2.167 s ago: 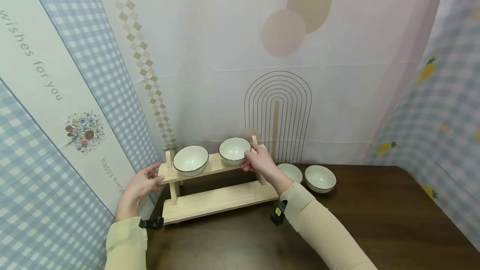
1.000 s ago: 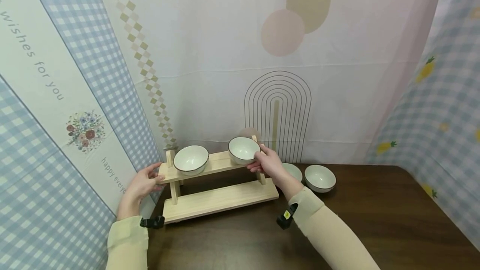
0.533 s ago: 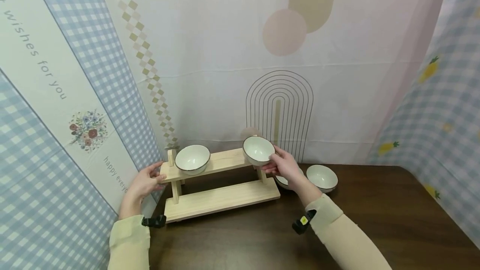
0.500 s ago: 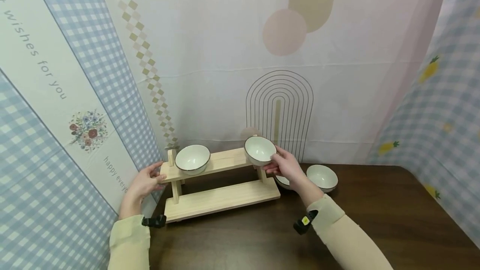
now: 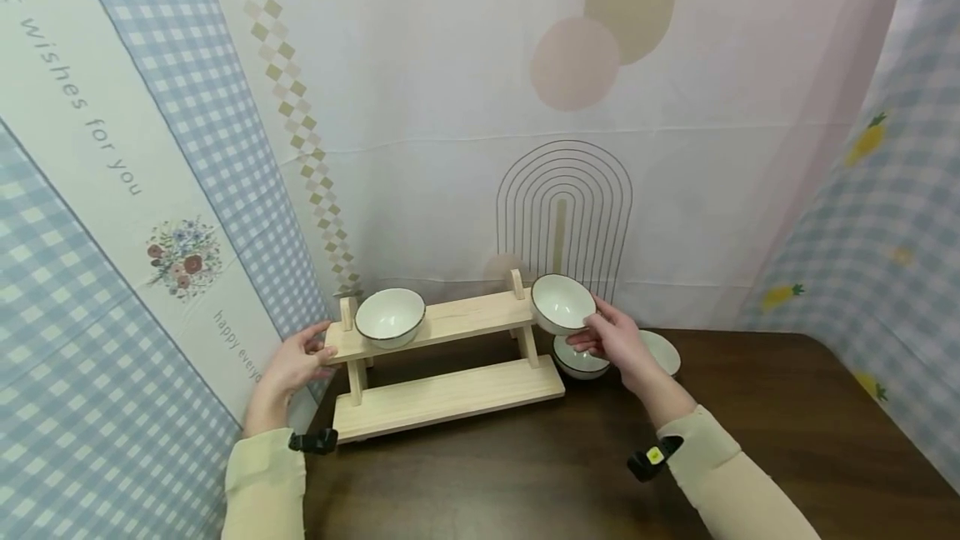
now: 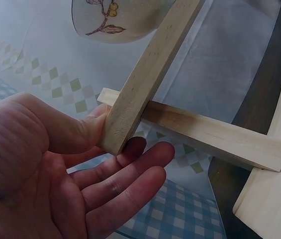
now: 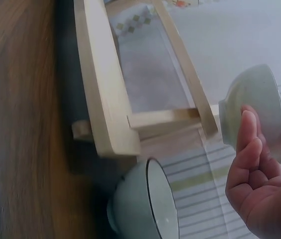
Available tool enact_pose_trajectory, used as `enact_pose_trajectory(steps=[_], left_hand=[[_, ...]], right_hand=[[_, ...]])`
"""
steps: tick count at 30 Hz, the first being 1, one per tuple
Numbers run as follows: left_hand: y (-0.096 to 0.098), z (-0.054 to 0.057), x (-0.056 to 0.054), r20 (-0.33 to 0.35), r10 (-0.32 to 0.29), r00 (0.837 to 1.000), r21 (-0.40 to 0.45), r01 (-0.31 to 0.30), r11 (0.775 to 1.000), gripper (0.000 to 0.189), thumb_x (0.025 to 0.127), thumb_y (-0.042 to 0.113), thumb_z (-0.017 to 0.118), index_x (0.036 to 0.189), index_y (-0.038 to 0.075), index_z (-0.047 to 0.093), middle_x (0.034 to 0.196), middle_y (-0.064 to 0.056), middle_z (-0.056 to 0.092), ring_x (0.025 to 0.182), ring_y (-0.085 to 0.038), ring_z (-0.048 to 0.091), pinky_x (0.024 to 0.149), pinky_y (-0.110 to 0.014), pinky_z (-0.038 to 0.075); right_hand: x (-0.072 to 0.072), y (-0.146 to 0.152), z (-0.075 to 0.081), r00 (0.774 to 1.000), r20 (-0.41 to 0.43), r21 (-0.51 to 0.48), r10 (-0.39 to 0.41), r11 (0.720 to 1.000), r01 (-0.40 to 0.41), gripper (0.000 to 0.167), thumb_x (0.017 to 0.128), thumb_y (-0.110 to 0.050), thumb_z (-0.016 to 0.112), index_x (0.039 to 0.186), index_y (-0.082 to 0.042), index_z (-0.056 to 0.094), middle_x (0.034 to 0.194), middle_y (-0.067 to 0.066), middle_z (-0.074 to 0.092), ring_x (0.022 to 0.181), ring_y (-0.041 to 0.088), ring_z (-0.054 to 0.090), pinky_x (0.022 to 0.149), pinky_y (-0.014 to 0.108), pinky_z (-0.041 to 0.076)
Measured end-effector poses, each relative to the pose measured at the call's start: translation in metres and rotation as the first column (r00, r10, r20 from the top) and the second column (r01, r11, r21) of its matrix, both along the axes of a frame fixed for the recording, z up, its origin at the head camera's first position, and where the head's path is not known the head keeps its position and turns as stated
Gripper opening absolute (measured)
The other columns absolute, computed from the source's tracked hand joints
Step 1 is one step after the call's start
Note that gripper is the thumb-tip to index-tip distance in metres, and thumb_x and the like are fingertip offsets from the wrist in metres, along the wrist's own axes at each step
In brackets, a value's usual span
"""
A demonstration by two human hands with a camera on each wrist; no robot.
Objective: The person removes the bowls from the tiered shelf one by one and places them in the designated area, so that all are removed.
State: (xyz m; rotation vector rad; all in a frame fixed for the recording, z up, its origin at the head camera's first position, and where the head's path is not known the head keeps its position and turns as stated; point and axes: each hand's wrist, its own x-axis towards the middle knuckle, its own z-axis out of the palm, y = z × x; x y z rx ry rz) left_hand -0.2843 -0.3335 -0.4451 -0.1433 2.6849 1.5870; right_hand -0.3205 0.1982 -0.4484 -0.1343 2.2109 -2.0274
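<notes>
The right hand (image 5: 621,342) pinches a white bowl (image 5: 561,305) by its side, with the thumb at the rim and fingers under it. This bowl is up in the air, just past the right end of the wooden stand (image 5: 472,317). Whether it touches the wood is hard to tell. In the right wrist view, most of the thumb is cut off.

The left hand (image 5: 294,363) pinches the left end of the stand's top board. Its other fingers hang loose below.

Another bowl (image 5: 390,319) sits on that board near the left hand; the left wrist view cuts off its top. On the desk (image 5: 480,482), a low bowl (image 5: 577,359) is partly covered by the held bowl and the right hand. Behind the right wrist, a last bowl (image 5: 663,350) shows only in part.
</notes>
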Motion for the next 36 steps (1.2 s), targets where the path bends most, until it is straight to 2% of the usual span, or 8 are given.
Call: enact_pose_trajectory(steps=[4,9,14,21,26,33,36], left_hand=[[-0.001,0.0,0.0,-0.003,0.0,1.0,0.018,0.0,1.0,0.067,0.107,0.002,0.062,0.164,-0.009,0.028,0.124,-0.03,0.054,0.1,-0.043,0.074,0.085,-0.048,0.065],[0.0,0.0,-0.001,-0.004,0.001,1.0,0.051,-0.001,0.999,0.068,0.107,0.001,0.062,0.164,-0.009,0.027,0.122,-0.027,0.053,0.101,-0.044,0.074,0.082,-0.044,0.066],[0.0,-0.001,-0.002,-0.007,-0.006,1.0,0.084,0.007,0.996,0.069,0.106,-0.001,0.061,0.164,-0.01,0.025,0.124,-0.028,0.052,0.1,-0.044,0.075,0.082,-0.042,0.066],[-0.001,-0.002,-0.001,0.004,-0.003,1.0,0.058,0.003,0.998,0.068,0.107,0.0,0.061,0.164,-0.01,0.026,0.116,-0.023,0.052,0.1,-0.041,0.075,0.087,-0.048,0.064],[-0.001,-0.001,0.001,0.002,-0.005,1.0,0.056,0.005,0.998,0.067,0.107,0.0,0.061,0.164,-0.01,0.027,0.113,-0.021,0.052,0.097,-0.037,0.075,0.085,-0.046,0.065],[-0.001,-0.003,0.0,0.005,-0.003,1.0,0.057,0.003,0.998,0.067,0.107,0.0,0.06,0.164,-0.009,0.027,0.116,-0.024,0.053,0.105,-0.047,0.073,0.087,-0.048,0.064],[-0.001,-0.003,0.0,0.002,-0.007,1.0,0.062,0.007,0.998,0.067,0.107,0.0,0.059,0.164,-0.01,0.026,0.12,-0.028,0.055,0.104,-0.046,0.073,0.085,-0.047,0.065]], right_hand=[[0.004,0.016,-0.004,1.0,-0.001,0.02,-0.003,1.0,0.003,0.071,0.11,-0.015,0.045,0.173,-0.008,0.012,0.096,0.009,0.081,0.081,0.013,0.076,0.069,0.023,0.057],[0.013,0.045,-0.009,0.999,0.005,0.082,-0.042,0.996,0.041,0.07,0.112,-0.019,0.046,0.173,-0.009,0.013,0.099,0.01,0.081,0.083,0.011,0.076,0.072,0.023,0.059],[0.023,0.078,-0.018,0.997,-0.009,0.089,-0.076,0.993,0.076,0.07,0.113,-0.022,0.048,0.173,-0.009,0.014,0.1,0.009,0.081,0.085,0.011,0.076,0.076,0.028,0.062],[0.033,0.124,-0.035,0.993,0.014,0.108,-0.116,0.988,0.114,0.071,0.115,-0.023,0.046,0.173,-0.01,0.007,0.096,0.005,0.082,0.084,0.01,0.078,0.068,0.022,0.058],[0.04,0.152,-0.041,0.988,0.022,0.12,-0.153,0.981,0.149,0.073,0.116,-0.025,0.045,0.172,-0.009,0.001,0.093,0.004,0.082,0.08,0.008,0.077,0.065,0.021,0.057],[0.044,0.18,-0.049,0.979,0.039,0.122,-0.203,0.973,0.197,0.074,0.116,-0.024,0.044,0.171,-0.005,-0.002,0.089,0.003,0.081,0.077,0.009,0.077,0.062,0.021,0.055],[0.044,0.189,-0.053,0.974,0.053,0.102,-0.221,0.971,0.215,0.075,0.115,-0.023,0.044,0.171,-0.005,-0.003,0.088,0.003,0.081,0.076,0.009,0.077,0.06,0.02,0.056]])
